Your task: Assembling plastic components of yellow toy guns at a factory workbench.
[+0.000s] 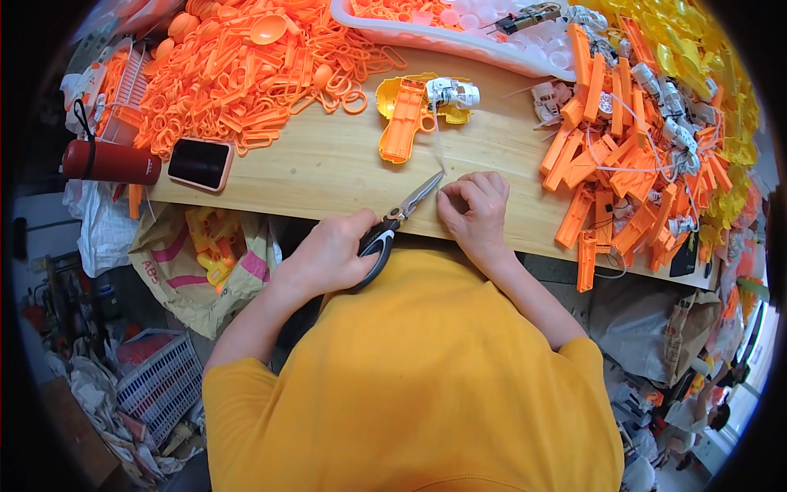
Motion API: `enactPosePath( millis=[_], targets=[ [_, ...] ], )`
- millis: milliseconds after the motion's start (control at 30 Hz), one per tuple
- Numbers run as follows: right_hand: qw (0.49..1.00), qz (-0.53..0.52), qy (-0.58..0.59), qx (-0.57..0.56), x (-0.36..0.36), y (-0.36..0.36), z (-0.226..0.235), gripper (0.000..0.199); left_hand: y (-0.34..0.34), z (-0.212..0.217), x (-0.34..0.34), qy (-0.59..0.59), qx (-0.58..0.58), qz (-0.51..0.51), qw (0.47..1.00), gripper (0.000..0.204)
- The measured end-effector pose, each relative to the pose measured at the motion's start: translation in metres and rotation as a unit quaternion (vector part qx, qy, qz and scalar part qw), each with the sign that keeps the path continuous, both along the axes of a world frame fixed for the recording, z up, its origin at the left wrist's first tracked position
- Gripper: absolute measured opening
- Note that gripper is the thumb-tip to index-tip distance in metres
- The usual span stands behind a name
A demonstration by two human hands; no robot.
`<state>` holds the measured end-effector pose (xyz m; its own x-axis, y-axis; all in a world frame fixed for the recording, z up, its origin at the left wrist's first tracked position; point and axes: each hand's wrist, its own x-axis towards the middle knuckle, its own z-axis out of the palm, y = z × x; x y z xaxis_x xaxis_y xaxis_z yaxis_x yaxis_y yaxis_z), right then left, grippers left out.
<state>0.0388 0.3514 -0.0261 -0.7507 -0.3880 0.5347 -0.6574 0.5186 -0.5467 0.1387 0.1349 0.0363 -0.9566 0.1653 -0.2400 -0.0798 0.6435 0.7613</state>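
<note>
My left hand [329, 248] is closed around the black handles of a pair of scissors [416, 197]. The blades point up and right, their tips at a thin white tube [438, 148]. Beside the tips, my right hand [478, 211] pinches the lower end of that tube between thumb and fingers. Upward, the tube runs to a white mechanical unit [452, 93] lying in a yellow toy-gun half shell [390, 88]. An orange grip-shaped piece [399, 127] lies in the same shell. Whether the blades touch the tube is too small to tell.
Orange plastic parts [238, 78] are heaped at the far left, near a phone [200, 164] and a red cylinder [112, 161]. A translucent tub [459, 45] stands at the back. Orange assemblies with white units [623, 156] and yellow shells [697, 49] are piled right. Below hangs an open sack [184, 271].
</note>
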Motion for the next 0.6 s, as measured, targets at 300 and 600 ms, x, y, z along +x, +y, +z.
enactPosePath(
  millis=[300,600],
  targets=[
    [0.911,0.265,-0.293,0.12,-0.04,0.021,0.057,0.012,-0.065,0.054,-0.074,0.03,0.157,0.129,0.979,0.041],
    [0.983,0.103,-0.061,-0.136,-0.198,-0.049,0.092,0.015,-0.085,0.098,-0.2,0.135,-0.251,0.068,0.956,0.027]
  ],
)
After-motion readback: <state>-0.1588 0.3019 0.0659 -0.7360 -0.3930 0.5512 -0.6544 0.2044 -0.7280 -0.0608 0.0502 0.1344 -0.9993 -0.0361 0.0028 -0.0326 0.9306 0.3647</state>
